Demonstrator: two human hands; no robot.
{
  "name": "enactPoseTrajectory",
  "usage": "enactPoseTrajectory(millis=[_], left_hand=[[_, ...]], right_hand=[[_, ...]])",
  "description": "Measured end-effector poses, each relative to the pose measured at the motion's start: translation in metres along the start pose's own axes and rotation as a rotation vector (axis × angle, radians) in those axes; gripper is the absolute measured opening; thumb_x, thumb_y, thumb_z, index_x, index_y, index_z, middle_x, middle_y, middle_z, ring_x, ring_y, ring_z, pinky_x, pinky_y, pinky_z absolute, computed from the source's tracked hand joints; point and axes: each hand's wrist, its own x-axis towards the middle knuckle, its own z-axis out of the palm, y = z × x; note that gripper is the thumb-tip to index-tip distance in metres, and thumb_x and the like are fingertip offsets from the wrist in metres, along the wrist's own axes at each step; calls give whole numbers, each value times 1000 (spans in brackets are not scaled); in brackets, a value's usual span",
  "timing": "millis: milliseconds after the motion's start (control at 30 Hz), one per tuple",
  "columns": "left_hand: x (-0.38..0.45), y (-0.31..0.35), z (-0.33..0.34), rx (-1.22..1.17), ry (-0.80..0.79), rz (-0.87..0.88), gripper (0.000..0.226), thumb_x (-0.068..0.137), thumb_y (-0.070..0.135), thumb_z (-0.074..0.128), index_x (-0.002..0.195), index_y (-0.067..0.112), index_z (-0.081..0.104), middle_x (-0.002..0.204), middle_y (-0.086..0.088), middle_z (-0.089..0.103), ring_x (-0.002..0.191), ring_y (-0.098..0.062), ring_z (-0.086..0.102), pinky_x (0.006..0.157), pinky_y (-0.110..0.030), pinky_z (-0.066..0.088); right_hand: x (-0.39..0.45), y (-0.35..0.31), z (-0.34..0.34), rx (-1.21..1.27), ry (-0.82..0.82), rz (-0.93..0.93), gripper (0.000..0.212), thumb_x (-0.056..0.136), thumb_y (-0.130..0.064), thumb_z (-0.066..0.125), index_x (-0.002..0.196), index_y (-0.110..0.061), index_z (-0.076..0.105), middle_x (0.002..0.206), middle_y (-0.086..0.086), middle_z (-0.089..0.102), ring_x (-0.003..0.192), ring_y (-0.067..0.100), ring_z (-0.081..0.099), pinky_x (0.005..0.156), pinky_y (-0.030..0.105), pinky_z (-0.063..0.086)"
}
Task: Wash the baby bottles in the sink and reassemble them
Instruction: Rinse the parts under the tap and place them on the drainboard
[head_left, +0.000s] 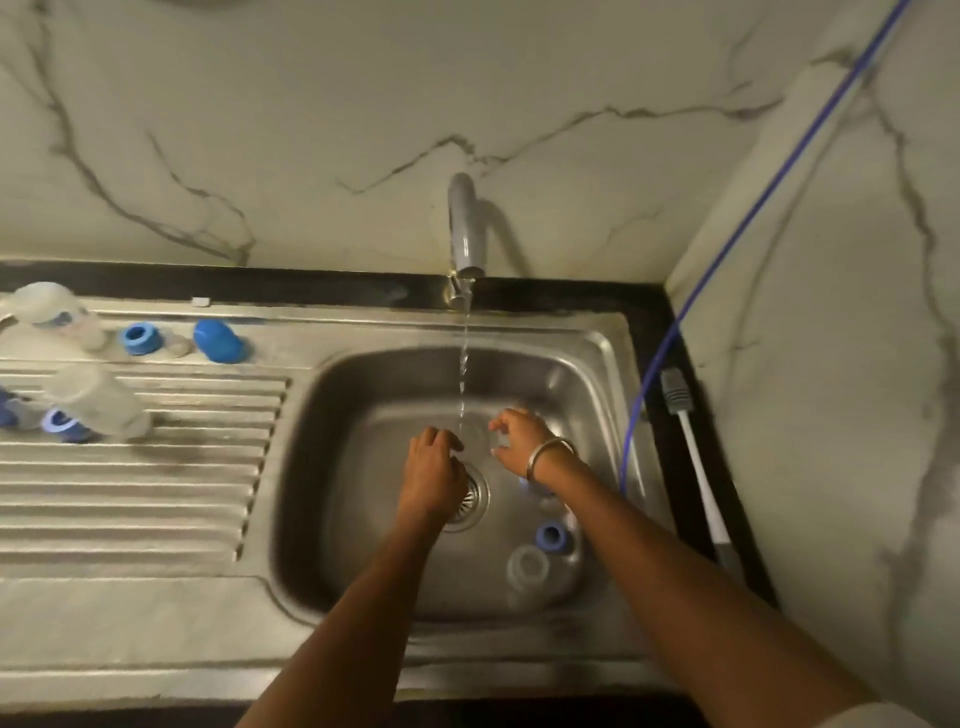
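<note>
In the steel sink (597, 364), a thin stream of water falls from the grey tap (465, 228) onto a clear bottle (475, 436) held between my hands. My right hand (519, 441), a metal bangle on its wrist, pinches the bottle's right side. On its left side, my left hand (434, 475) has its fingers curled against it. The picture is blurred, so the bottle's outline is faint. Another clear bottle (527, 569) and a blue ring (550, 535) lie on the sink floor at the front right.
The ribbed drainboard (130, 493) to the left carries a blue ring (137, 339), a blue cap (218, 340), a clear dome cap (44, 304), a lying clear bottle (98, 400) and a second blue ring (62, 423). A bottle brush (696, 457) and a blue hose (727, 234) run along the right.
</note>
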Motion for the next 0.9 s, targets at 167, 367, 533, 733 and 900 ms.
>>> enactPoseTrajectory(millis=[167,367,533,733,900], left_hand=[[-5,13,33,55,-86,-41,26,86,8,52,109,11,64,116,-9,57,111,-27,51,93,-38,44],[-4,-2,46,147,-145,-77,29,85,9,53,113,8,63,116,-11,58,109,-31,51,93,-34,40],[2,-20,40,63,-178,-182,33,83,4,55,115,3,59,119,-13,54,110,-32,52,94,-39,44],[17,-28,29,-82,-127,-249,26,82,-2,56,107,-1,63,113,-17,56,101,-33,58,89,-34,47],[29,-18,18,-177,-78,-264,26,84,-1,57,110,1,62,110,-15,59,94,-25,60,75,-17,38]], right_hand=[[-2,44,12,-66,-14,134,46,86,-9,58,131,-17,48,141,7,32,129,26,36,105,32,35],[5,68,39,-192,-120,109,54,86,1,48,135,-22,44,146,5,24,129,29,33,110,39,32],[15,77,53,-245,-33,103,34,88,-1,50,118,-17,49,133,10,36,115,31,45,100,39,39],[24,65,48,274,171,162,49,76,-6,72,118,1,47,120,19,44,107,33,52,85,24,37],[30,32,37,549,169,113,53,82,-11,72,131,-3,51,131,20,43,116,30,51,98,24,39]])
